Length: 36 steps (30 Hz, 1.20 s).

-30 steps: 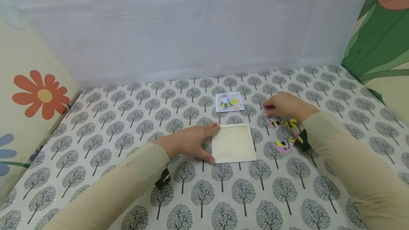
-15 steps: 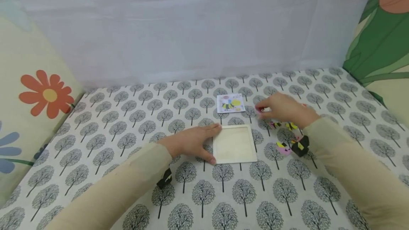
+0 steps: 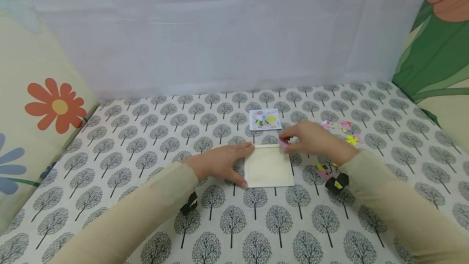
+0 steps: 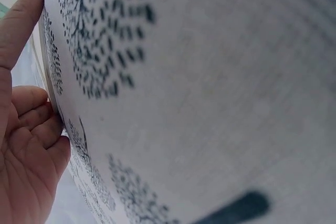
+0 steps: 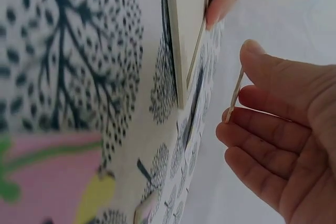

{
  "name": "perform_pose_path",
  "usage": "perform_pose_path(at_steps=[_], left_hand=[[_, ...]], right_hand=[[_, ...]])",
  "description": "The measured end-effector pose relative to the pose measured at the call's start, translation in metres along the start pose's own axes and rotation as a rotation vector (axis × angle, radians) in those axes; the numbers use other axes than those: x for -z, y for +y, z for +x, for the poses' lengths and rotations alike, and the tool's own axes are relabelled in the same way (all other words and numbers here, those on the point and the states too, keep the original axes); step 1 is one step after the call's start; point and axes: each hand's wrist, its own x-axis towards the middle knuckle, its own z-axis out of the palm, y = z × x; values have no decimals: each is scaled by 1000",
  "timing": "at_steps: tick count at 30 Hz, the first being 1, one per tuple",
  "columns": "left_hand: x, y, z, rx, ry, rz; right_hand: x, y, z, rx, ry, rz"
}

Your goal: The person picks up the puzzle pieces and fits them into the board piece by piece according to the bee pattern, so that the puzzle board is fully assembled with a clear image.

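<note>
R hand pinches thin pc, print mostly hidden; L hand, fingers apart, touches tray edge.

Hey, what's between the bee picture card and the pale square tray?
A narrow strip of tree-print cloth, seen in the head view; the right hand, pinching a thin piece, appears over its right end.
</note>
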Motion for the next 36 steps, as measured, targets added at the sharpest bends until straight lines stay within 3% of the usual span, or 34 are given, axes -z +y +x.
perform_pose_path(at_steps=[11, 16, 27, 36], left_hand=[[-2, -1, 0, -14, 16, -39], [-4, -1, 0, -15, 33, -69], [-6, -1, 2, 11, 84, -175], [-9, 0, 1, 49, 96, -259]], right_hand=[[-17, -24, 4, 91, 3, 16], [-25, -32, 10, 132, 2, -26], [-33, -43, 25, 165, 5, -76], [-38, -46, 33, 140, 19, -88]])
